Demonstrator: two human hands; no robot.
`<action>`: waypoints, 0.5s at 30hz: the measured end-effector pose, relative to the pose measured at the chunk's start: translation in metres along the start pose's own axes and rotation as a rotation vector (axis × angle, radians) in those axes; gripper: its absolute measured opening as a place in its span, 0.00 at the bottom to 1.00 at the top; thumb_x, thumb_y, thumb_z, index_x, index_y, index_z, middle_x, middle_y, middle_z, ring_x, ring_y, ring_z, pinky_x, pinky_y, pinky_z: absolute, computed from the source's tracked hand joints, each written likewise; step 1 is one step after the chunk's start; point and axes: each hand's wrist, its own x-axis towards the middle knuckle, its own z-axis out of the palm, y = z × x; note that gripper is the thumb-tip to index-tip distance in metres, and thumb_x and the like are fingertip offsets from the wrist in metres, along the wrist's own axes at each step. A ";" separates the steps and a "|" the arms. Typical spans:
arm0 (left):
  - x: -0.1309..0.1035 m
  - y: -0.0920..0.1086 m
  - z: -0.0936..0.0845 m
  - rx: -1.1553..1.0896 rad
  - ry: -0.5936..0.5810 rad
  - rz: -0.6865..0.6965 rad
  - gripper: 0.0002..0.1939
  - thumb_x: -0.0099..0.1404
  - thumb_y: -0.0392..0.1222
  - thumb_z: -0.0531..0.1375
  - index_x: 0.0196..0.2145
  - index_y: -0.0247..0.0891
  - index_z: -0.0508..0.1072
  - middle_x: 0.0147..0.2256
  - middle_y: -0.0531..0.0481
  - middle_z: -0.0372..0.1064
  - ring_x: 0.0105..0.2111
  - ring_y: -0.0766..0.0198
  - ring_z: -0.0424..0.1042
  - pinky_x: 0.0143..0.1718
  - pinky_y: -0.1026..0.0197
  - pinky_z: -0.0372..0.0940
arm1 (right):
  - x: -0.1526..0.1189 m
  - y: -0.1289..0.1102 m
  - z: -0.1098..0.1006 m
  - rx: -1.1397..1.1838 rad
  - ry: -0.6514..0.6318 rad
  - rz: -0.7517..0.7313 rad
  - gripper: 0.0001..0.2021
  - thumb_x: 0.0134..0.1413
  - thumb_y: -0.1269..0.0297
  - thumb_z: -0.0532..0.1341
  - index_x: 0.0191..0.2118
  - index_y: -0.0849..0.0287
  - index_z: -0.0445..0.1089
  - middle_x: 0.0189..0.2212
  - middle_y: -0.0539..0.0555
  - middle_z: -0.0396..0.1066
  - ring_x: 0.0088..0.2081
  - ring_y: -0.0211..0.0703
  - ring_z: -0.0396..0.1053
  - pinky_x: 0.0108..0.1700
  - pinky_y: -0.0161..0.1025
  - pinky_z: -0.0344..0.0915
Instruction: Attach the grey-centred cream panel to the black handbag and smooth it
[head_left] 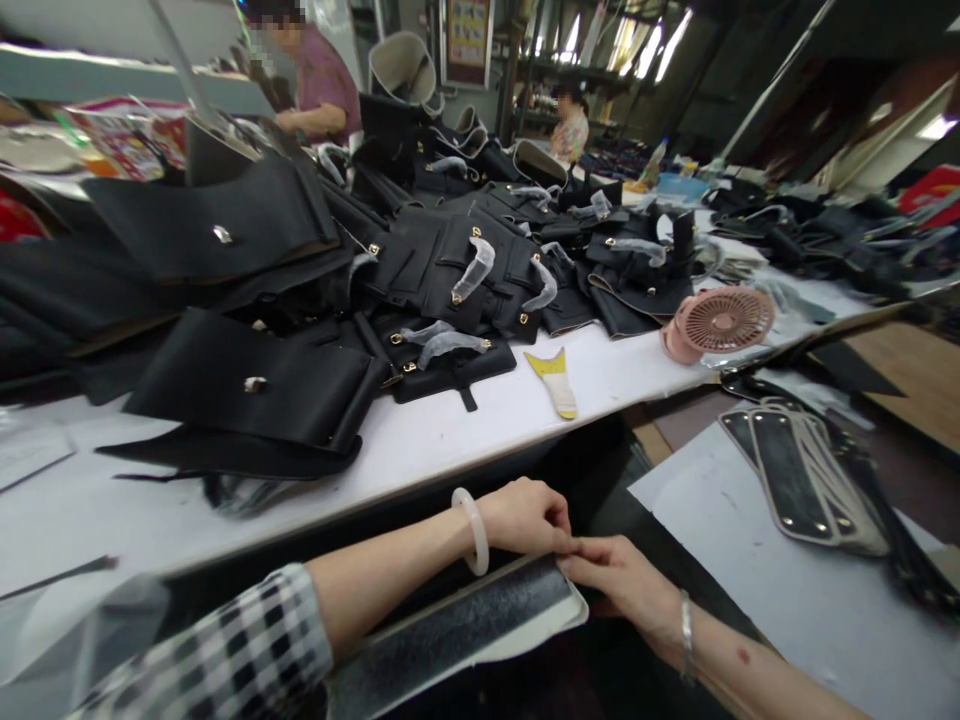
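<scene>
1. Head view, the thing in hand: a long, dark panel (450,625) with a pale edge lies in front of the person, below the near edge of the white desk (420,450). Its long axis slants from the lower left up to the right, partly beneath the left forearm.
2. Head view, the key relation: both hands are at the panel's far right end, by its upper corner, while the rest of its length stretches away to the lower left. The right hand (626,578) is nearer that corner, coming in from the right; the left hand (523,515) reaches over the panel's upper edge.
3. Head view, state of the hands: the right thumb and forefinger are pinched together on the corner. The left fingers are curled in, meeting the right fingertips; whether they grip the edge too is hidden.
4. Head view, around the hands: a white bangle (474,530) circles the left wrist and a silver bracelet (686,635) the right. On the desk beyond are a yellow-and-white scrap (555,382), a pink fan (724,322) and heaped black bags (420,265). To the right, black pieces with pale borders (787,470) lie on white paper (697,510).
</scene>
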 end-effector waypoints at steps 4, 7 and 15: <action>-0.003 -0.001 0.002 0.092 0.002 0.124 0.05 0.55 0.41 0.62 0.31 0.40 0.76 0.32 0.53 0.74 0.34 0.62 0.72 0.33 0.63 0.62 | 0.004 -0.015 -0.008 -0.106 -0.036 0.058 0.25 0.39 0.43 0.70 0.36 0.59 0.77 0.26 0.49 0.68 0.29 0.37 0.61 0.30 0.33 0.57; -0.010 -0.008 0.003 0.184 0.030 0.329 0.07 0.58 0.38 0.59 0.33 0.39 0.76 0.37 0.51 0.75 0.37 0.61 0.73 0.35 0.63 0.64 | 0.005 -0.026 -0.011 -0.178 -0.064 0.109 0.22 0.39 0.44 0.71 0.32 0.60 0.77 0.21 0.47 0.63 0.26 0.34 0.55 0.27 0.32 0.52; -0.048 -0.021 0.014 0.236 0.107 0.596 0.38 0.51 0.56 0.70 0.56 0.37 0.68 0.55 0.39 0.68 0.59 0.44 0.61 0.66 0.39 0.34 | 0.003 -0.026 -0.006 -0.110 -0.117 0.068 0.23 0.43 0.45 0.68 0.41 0.59 0.78 0.34 0.53 0.75 0.36 0.45 0.67 0.38 0.38 0.62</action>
